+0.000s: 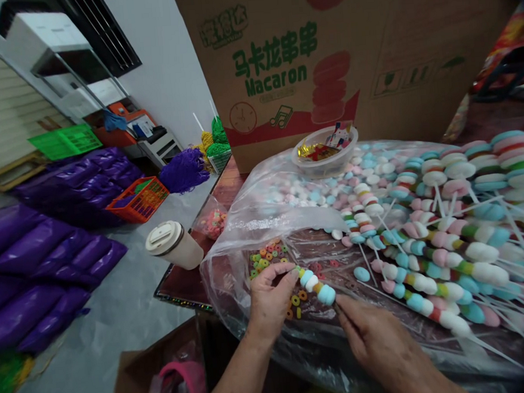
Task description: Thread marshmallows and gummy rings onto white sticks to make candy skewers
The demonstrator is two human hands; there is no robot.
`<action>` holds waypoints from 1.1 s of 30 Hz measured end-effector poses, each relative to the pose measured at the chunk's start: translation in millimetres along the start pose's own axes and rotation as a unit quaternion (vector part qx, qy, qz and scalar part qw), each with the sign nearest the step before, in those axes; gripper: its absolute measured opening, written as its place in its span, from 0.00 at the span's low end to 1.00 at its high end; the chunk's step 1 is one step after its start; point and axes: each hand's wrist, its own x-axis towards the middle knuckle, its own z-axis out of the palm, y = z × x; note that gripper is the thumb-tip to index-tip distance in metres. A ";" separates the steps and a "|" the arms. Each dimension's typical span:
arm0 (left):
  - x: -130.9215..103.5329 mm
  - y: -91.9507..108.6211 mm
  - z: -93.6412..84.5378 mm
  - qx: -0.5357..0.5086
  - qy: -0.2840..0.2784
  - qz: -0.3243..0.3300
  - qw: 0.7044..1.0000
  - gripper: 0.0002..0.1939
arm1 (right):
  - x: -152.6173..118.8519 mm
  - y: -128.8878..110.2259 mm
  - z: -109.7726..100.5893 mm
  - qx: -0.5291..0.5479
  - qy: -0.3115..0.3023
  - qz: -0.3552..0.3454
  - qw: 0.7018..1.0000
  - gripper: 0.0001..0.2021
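Observation:
In the head view my right hand (pixel 374 335) is closed round the lower end of a candy skewer (pixel 326 294) strung with blue and white marshmallows and yellowish rings. The stick itself is mostly hidden by my fingers. At the skewer's upper tip, my left hand (pixel 272 288) pinches a small green candy ring (pixel 299 270). Under my hands lie loose candy rings (pixel 268 256) in green, orange, yellow and red, on the plastic-covered table. To the right, many finished-looking marshmallow skewers (pixel 435 310) are piled with their white sticks pointing right.
Loose marshmallows (pixel 306 184) cover the clear plastic sheet (pixel 263 220) behind. A bowl with wrappers (pixel 325 162) stands before a large cardboard box (pixel 345 47). A lidded cup (pixel 175 244) sits at the table's left edge. Purple bags (pixel 38 272) and an orange basket (pixel 139 200) are on the floor.

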 end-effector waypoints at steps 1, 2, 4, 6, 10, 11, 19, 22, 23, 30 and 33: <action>-0.7 0.9 -0.1 -0.016 -0.011 -0.001 1.000 0.09 | 0.2 -0.8 -0.3 0.005 -0.002 0.004 1.000 0.12; -1.0 2.1 0.1 -0.045 -0.024 -0.008 0.999 0.09 | 0.4 -1.5 -0.5 0.011 -0.003 0.007 1.000 0.12; -0.4 4.1 1.3 -0.133 -0.049 -0.037 0.989 0.08 | 0.7 -2.8 -0.4 0.024 -0.011 0.005 1.000 0.12; 1.4 4.6 4.1 -0.220 -0.054 -0.071 0.971 0.07 | 0.7 -3.4 0.5 0.032 -0.023 0.000 0.999 0.12; 3.5 -1.3 12.2 -0.299 -0.049 -0.127 0.944 0.10 | 0.6 -2.2 3.6 0.048 -0.035 0.003 0.998 0.11; 3.2 -3.6 14.0 -0.310 -0.054 -0.145 0.938 0.10 | 0.9 -2.2 4.5 0.055 -0.031 0.003 0.998 0.11; -0.5 -1.7 24.5 -0.358 -0.097 -0.192 0.909 0.11 | 7.1 -6.5 7.4 0.116 0.019 -0.022 0.993 0.15; -2.5 0.8 35.3 -0.340 -0.111 -0.169 0.918 0.08 | 4.7 0.0 9.8 0.122 0.013 -0.028 0.992 0.15; -3.4 0.0 39.5 -0.338 -0.104 -0.155 0.922 0.08 | 3.2 3.3 11.4 0.125 0.010 -0.026 0.992 0.15; -7.7 -12.7 60.8 -0.360 -0.058 -0.120 0.924 0.14 | -1.1 11.9 21.5 0.108 0.005 0.019 0.994 0.15; -8.9 -16.5 67.2 -0.366 -0.054 -0.105 0.923 0.13 | 5.1 4.6 20.9 0.077 0.000 0.016 0.997 0.14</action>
